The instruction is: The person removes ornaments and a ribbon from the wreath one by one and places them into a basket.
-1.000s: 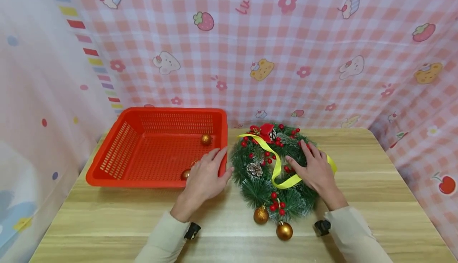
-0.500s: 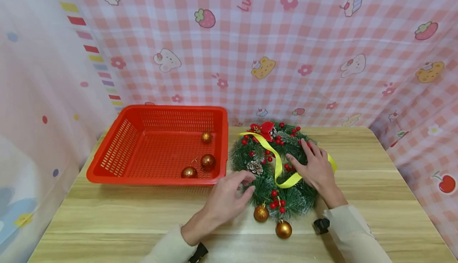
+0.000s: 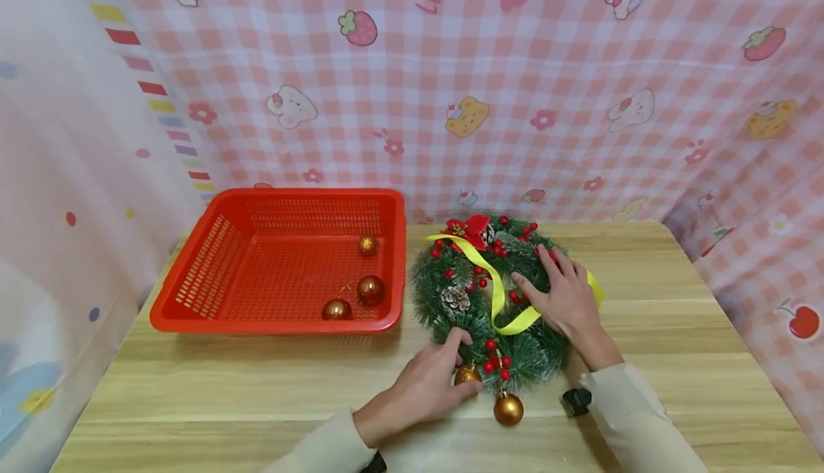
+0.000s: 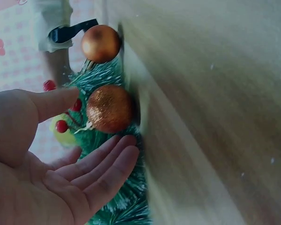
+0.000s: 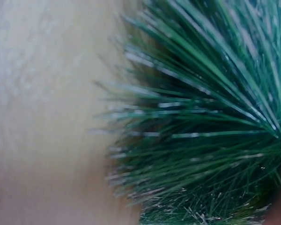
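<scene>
A green wreath (image 3: 528, 362) with red berries, pinecones and a yellow ribbon (image 3: 497, 294) lies on the table. My right hand (image 3: 571, 310) rests on its right side, fingers spread over the needles and ribbon. At its lower left, my left hand (image 3: 425, 384) is beside a glittery gold bauble (image 4: 110, 108), partly covered in the head view. The left wrist view shows the thumb and fingers spread on either side of that bauble, with a gap visible. A smooth gold bauble (image 3: 508, 409) lies just to the right. In the right wrist view, needles hide most of my right hand.
A red plastic basket (image 3: 277, 325) stands to the left on the wooden table (image 3: 212, 401). Inside are a small glittery bauble (image 3: 368, 245) and two shiny brown baubles (image 3: 370, 290). A checked pink curtain (image 3: 412, 86) hangs behind the table.
My left hand has moved from the basket's right edge, right and toward me, to the glittery bauble at the wreath. The right hand has stayed on the wreath.
</scene>
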Demonstrator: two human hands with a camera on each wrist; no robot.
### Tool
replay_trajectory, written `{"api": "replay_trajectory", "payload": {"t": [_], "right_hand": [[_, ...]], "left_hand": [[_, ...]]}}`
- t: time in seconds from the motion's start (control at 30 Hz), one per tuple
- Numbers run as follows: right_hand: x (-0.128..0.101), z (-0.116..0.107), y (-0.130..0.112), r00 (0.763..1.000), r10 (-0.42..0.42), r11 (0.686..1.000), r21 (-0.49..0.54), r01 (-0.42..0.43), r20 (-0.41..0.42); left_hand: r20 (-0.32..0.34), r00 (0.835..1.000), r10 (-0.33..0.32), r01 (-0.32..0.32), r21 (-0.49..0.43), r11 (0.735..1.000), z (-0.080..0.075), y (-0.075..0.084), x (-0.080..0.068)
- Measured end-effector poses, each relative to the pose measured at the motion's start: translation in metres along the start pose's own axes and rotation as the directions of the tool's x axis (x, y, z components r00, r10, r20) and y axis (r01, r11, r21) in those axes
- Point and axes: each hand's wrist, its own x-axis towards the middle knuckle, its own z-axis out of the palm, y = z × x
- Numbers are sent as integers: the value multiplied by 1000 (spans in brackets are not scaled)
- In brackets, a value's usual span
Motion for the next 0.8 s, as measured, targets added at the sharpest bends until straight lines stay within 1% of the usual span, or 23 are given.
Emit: {"api": "replay_trajectory", "payload": {"t": [0.1, 0.27, 0.43, 0.6, 0.7, 0.8], "right_hand": [[0, -2, 1, 1000, 1, 1000, -7, -1, 1], [0, -2, 0, 1000, 6, 1000, -9, -5, 19], [-1, -3, -1, 1000, 4, 1000, -5, -4, 12], [-1, -3, -1, 1000, 0, 1000, -14, 1, 10], [-1, -3, -2, 1000, -3, 1000, -17, 3, 12], [0, -2, -2, 1000, -3, 1000, -19, 3, 10]], "left_hand": [[-11, 1000, 10, -10, -3, 1000, 3, 0, 2], [-31, 999, 18, -19, -32, 999, 5, -1, 3], [-75, 997, 10, -15, -61, 998, 2, 0, 2], [-120, 993, 3, -18, -124, 992, -2, 1, 3], [-154, 988, 20, -38, -113, 993, -4, 1, 3], [-195, 980, 49, -63, -67, 996, -5, 2, 2]]}}
